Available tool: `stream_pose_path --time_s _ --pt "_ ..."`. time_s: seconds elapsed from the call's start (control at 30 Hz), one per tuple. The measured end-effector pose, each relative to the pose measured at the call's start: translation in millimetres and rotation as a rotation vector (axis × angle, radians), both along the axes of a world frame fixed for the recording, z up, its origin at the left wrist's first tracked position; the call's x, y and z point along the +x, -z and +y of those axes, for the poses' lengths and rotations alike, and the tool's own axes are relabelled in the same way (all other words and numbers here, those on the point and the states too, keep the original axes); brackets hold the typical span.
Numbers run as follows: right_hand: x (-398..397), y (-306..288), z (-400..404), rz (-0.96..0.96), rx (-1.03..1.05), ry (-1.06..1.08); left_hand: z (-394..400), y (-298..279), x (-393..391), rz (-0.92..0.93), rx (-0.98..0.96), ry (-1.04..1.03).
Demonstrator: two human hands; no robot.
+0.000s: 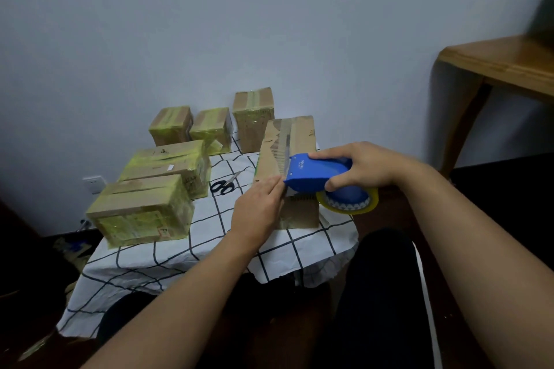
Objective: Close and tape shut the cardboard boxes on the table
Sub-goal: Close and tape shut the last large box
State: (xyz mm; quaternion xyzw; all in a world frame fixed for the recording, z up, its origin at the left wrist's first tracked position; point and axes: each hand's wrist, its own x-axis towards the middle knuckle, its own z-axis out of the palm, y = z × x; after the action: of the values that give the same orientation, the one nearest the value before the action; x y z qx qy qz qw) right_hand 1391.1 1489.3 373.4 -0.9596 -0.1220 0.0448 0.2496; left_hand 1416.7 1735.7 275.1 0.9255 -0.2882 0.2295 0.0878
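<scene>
A pale wall backs a small table [227, 252] draped in a grid-pattern cloth. Five taped boxes stand at left and rear; scissors [223, 186] lie between them and the cardboard box [295, 141] at the right edge. The right hand [364, 169] grips a blue tape dispenser [314, 172] over its top seam. The left hand [259, 204] lies nearly flat, fingertips pressing the tape down. The box appears light and stiff; brace its sides.
</scene>
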Motion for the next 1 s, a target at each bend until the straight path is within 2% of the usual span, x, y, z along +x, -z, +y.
stream_pose_path --time_s 0.2,0.4,1.0 --pt "-17 11 -46 0.002 0.069 0.060 0 -4 2 0.033 0.079 -0.003" --pt "-16 22 -51 0.041 0.113 0.061 -5 -12 -9 0.042 0.228 -0.011" --pt "-20 43 -57 0.067 0.218 0.050 -31 -9 -14 -0.098 0.273 0.046"
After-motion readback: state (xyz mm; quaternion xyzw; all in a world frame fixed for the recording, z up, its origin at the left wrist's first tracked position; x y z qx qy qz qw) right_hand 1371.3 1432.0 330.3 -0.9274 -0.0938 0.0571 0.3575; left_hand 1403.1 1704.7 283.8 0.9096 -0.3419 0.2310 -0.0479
